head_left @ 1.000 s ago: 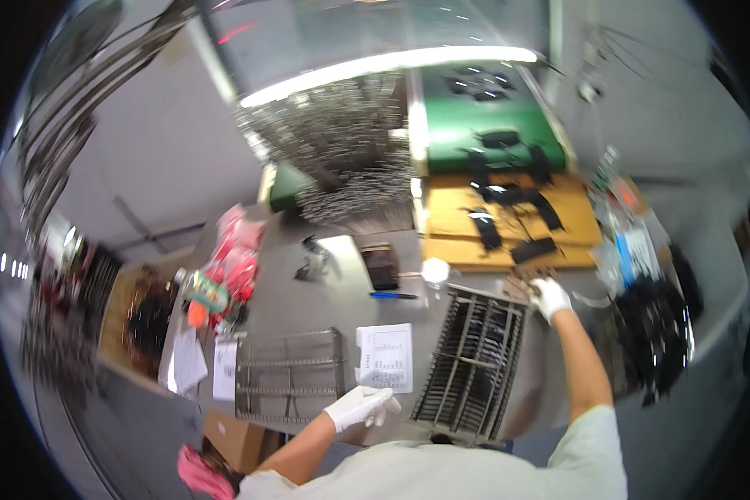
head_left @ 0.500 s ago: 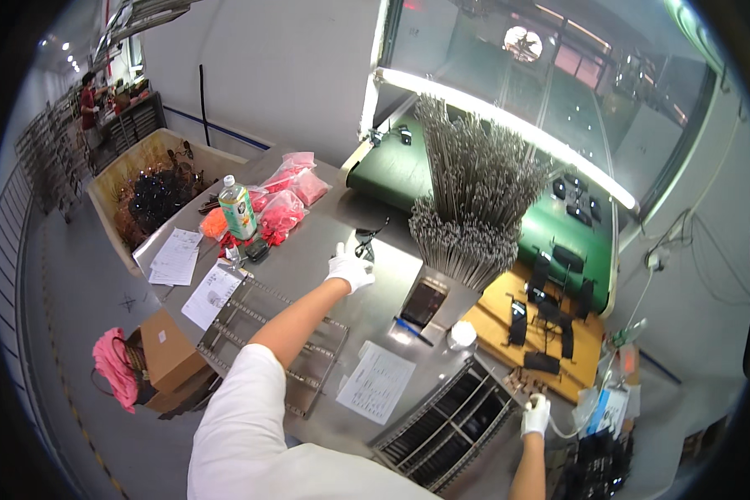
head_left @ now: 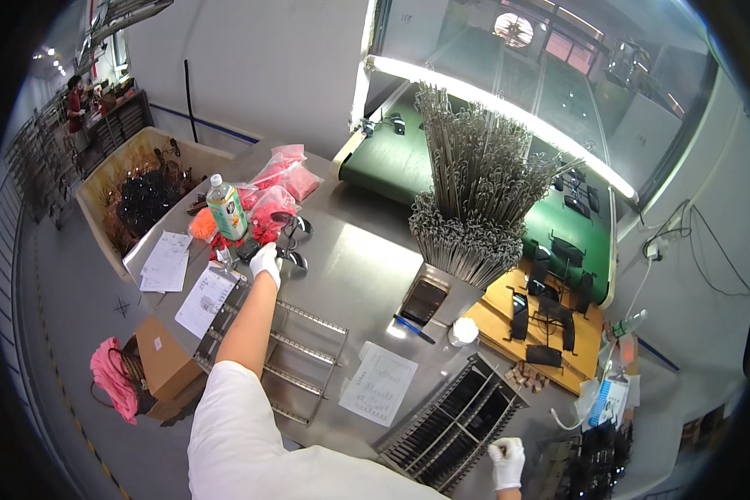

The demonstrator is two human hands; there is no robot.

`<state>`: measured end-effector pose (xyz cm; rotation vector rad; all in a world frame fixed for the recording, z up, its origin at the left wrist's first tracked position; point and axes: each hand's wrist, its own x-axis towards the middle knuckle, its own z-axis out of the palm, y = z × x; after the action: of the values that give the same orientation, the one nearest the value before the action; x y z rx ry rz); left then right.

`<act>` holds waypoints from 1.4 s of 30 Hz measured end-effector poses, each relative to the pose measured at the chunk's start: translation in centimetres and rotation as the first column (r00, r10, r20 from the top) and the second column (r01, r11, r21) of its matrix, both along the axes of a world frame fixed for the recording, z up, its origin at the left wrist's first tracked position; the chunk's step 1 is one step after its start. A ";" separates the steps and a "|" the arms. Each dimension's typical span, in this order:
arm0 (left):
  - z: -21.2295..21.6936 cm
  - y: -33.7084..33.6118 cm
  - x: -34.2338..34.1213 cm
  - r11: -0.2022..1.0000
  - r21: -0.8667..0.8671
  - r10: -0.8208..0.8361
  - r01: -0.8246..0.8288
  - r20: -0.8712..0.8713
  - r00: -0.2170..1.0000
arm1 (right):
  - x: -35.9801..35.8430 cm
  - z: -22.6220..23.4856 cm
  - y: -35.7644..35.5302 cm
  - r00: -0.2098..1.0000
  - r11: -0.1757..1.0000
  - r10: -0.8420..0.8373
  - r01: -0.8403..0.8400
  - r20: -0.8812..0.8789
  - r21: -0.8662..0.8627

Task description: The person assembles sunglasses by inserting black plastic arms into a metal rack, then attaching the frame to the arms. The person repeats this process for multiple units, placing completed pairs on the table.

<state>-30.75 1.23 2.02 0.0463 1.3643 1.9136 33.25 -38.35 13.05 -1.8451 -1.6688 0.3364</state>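
Observation:
My left hand (head_left: 265,265), in a white glove, is closed on a pair of dark sunglasses (head_left: 293,243) beside the pink bags at the table's left. A bottle with a green label (head_left: 227,208) stands close to that hand. My right hand (head_left: 507,463), gloved too, has its fingers curled in at the lower right, next to a metal rack (head_left: 454,425) filled with dark flat pieces. What the right fingers hold, if anything, is hidden. An empty wire rack (head_left: 308,350) lies beneath my left forearm.
A tall bundle of metal hooks (head_left: 467,200) rises at the table's back. Dark frames lie on a wooden board (head_left: 496,321) beside a green conveyor (head_left: 383,171). A phone (head_left: 424,300), blue pen (head_left: 414,329), white jar (head_left: 463,332) and written sheet (head_left: 379,383) occupy the middle.
My left hand has moved left toward the pink bags with the sunglasses. My right hand has come nearer, from the rack's far right corner to its lower right side.

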 end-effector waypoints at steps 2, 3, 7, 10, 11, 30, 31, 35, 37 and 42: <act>-1.7 -1.5 -2.8 0.971 -0.114 -0.222 0.211 -0.096 0.970 | -0.3 -0.9 -0.1 1.000 1.000 -0.014 0.014 -0.019 0.025; -0.9 -1.7 -1.1 0.955 -0.153 -0.262 0.253 -0.042 0.964 | -0.4 -1.2 -0.4 0.999 0.998 -0.045 0.046 -0.017 0.039; -2.0 -3.9 -4.8 0.958 -0.144 -0.286 0.247 -0.514 0.809 | -1.5 2.9 0.7 0.992 0.976 0.078 -0.097 -0.099 -0.193; 8.6 -6.7 8.3 0.869 -0.090 -0.454 0.487 -0.535 0.712 | -2.2 2.8 -0.3 0.990 0.973 0.077 -0.049 0.116 -0.225; 12.5 -9.2 11.7 0.833 -0.153 -0.469 0.532 -0.706 0.532 | -2.2 2.5 -0.2 0.989 0.978 0.090 -0.064 0.121 -0.198; 10.5 -37.7 33.8 0.212 -0.674 0.289 0.708 -0.649 -0.704 | -4.0 1.2 -0.7 0.899 0.991 0.020 0.040 0.437 -0.128; 10.9 -37.5 33.4 0.215 -0.660 0.280 0.719 -0.664 -0.693 | -3.8 0.9 -0.4 0.919 0.981 0.012 0.066 0.394 -0.182; 21.2 -36.9 31.9 0.164 -0.690 0.134 0.705 -0.692 -0.709 | -4.3 4.9 -0.7 0.985 0.995 0.031 -0.014 0.171 -0.100; 23.8 -36.8 31.3 0.189 -0.570 0.045 0.799 -0.808 -0.587 | -4.0 6.4 -1.3 1.000 0.998 -0.016 0.016 0.004 0.065; 31.3 -35.3 30.2 0.194 -0.525 0.302 0.829 -0.772 -0.560 | -1.9 9.0 -5.4 0.872 0.763 -0.283 0.457 -0.398 0.457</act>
<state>-0.58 -34.11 33.35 2.8965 0.3559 0.5944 31.31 -43.77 22.08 -1.5417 -1.0020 -0.0296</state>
